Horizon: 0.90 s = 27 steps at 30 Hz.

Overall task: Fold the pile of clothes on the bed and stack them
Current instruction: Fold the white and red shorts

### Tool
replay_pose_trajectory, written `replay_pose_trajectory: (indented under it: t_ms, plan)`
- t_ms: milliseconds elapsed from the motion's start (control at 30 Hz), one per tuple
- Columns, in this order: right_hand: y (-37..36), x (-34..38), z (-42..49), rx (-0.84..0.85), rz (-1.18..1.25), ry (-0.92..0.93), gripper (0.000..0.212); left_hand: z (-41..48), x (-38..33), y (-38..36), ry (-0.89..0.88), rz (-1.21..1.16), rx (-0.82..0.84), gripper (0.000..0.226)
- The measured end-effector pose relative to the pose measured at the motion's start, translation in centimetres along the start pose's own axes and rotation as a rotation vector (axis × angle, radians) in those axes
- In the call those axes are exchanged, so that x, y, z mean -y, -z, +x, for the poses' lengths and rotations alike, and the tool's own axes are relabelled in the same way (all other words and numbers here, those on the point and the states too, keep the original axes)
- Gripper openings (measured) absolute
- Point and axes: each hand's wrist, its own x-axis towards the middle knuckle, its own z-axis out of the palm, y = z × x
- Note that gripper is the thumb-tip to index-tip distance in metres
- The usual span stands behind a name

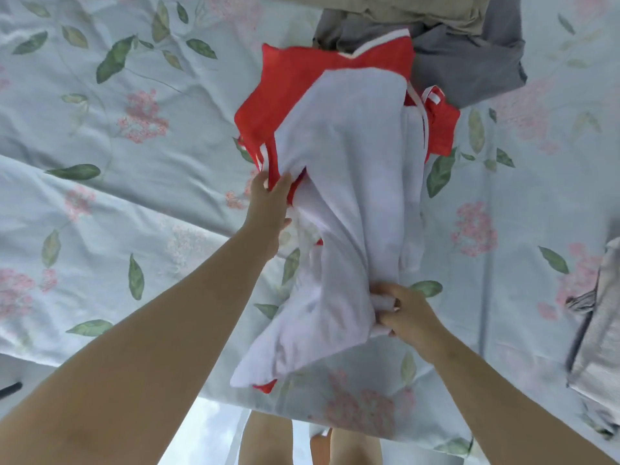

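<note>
Progress: early, by the look of it. Your crumpled white-and-red fabric garment (349,182) is not yet folded, and a heap of grey and beige clothes (463,52) waits just beyond it.
Garment position: bunched over the pale blue floral bedsheet (134,182), stretched between your hands.
Left hand (270,206): thumb and fingers narrowly pinch its red edge.
Right hand (407,317): fingers curled tight round a wad of white cloth.
</note>
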Motion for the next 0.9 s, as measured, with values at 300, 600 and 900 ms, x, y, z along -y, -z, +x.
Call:
replay_pose_trajectory:
  t_ms: [300,600,900]
  plan:
    - [3.0,-0.1,-0.2,-0.315,-0.008,0.035,0.023,0.1,-0.3,-2.9,-0.126,0.044,-0.146,0.047]
    - [6.0,4.3,0.5,-0.262,0.844,0.103,0.046,-6.2,1.5,-5.9,-0.138,0.707,0.776,0.061]
    - [9.0,-3.9,-0.3,-0.740,0.936,-0.207,0.037,-4.5,2.0,-7.3,-0.654,1.131,0.211,0.058]
